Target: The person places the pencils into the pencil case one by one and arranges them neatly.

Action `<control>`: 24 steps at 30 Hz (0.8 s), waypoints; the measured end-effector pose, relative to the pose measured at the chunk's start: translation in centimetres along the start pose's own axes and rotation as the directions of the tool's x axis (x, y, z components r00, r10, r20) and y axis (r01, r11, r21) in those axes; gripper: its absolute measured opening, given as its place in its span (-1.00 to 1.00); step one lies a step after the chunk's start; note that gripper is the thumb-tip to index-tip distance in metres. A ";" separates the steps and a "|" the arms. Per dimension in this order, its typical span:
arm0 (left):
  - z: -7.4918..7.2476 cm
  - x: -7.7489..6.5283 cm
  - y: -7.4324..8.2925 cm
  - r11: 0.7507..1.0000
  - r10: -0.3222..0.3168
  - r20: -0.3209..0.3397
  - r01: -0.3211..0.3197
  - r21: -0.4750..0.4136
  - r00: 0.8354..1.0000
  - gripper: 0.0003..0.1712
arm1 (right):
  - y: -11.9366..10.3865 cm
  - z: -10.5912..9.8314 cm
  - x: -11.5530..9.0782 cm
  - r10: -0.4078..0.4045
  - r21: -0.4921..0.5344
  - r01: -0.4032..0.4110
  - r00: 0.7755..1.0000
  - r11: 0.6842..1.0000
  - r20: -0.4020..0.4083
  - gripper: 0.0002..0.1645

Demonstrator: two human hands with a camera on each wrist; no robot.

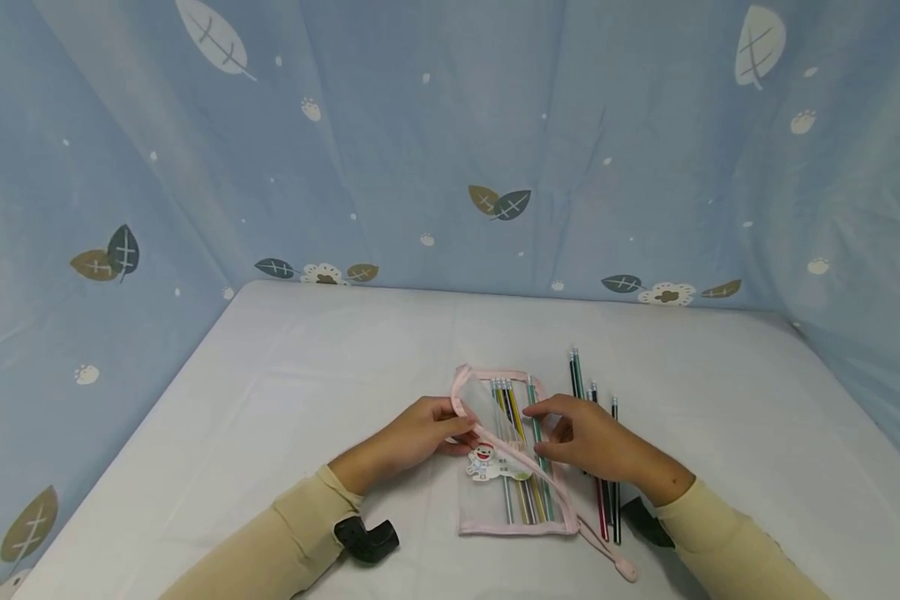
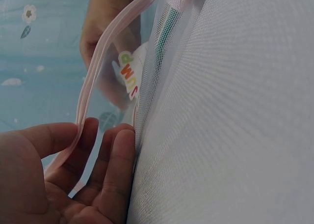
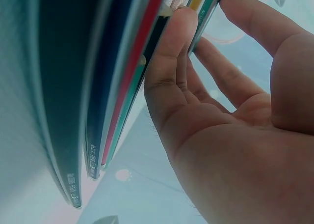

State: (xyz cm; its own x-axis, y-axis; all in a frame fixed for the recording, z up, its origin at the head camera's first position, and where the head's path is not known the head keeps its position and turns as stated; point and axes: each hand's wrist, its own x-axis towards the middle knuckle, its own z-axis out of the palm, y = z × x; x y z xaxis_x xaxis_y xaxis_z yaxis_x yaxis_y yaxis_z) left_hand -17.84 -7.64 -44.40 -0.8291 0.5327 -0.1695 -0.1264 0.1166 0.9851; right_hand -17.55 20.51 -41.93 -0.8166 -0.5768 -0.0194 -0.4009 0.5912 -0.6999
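Observation:
A see-through mesh pencil pouch (image 1: 517,529) with pink trim lies on the table, its top layer lifted at the upper left. My left hand (image 1: 420,433) pinches that pink edge (image 2: 93,76) between thumb and fingers. Several pencils (image 1: 527,500) lie lengthwise inside, partly covered by mesh and a cartoon label (image 1: 483,462). At the pouch's right side, my right hand (image 1: 596,437) pinches a green pencil (image 3: 210,10), thumb on one side and fingers on the other. That pencil's lower part runs beneath the mesh.
Several loose pencils (image 1: 617,500), dark, green and red, lie right of the pouch, partly beneath my right hand. A pink zip pull (image 1: 624,568) trails from the pouch's lower right corner. The white table (image 1: 330,358) ends at a blue patterned curtain (image 1: 420,150).

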 end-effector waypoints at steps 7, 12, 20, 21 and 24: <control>0.0 -0.1 0.1 1.000 0.000 0.004 0.000 0.003 1.000 -0.67 | 0.0 0.1 0.1 -0.021 -0.041 0.021 1.000 0.999 -0.004 -0.44; 0.0 0.0 0.1 1.000 0.002 0.003 -0.002 -0.002 1.000 -0.66 | 0.0 0.2 0.1 -0.021 -0.041 0.021 1.000 0.999 -0.002 -0.43; 0.1 -0.1 0.4 1.000 -0.003 -0.003 0.003 -0.004 1.000 -0.67 | 0.0 0.2 0.1 -0.024 -0.051 0.024 1.000 0.998 -0.001 -0.44; 0.1 -0.1 0.4 1.000 -0.003 -0.003 0.003 -0.004 1.000 -0.67 | 0.0 0.2 0.1 -0.027 -0.053 0.026 1.000 0.998 -0.001 -0.45; 0.1 -0.2 0.4 1.000 -0.004 -0.001 0.004 -0.004 1.000 -0.67 | -0.1 0.1 0.2 -0.027 -0.050 0.027 1.000 0.998 0.006 -0.47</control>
State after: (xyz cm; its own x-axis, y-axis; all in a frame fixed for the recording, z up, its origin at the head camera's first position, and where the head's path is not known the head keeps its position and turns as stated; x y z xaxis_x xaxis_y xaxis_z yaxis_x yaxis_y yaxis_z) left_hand -17.71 -7.59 -43.95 -0.8290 0.5316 -0.1738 -0.1320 0.1160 0.9844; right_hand -17.60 20.29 -41.98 -0.8034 -0.5955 -0.0048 -0.4428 0.6028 -0.6637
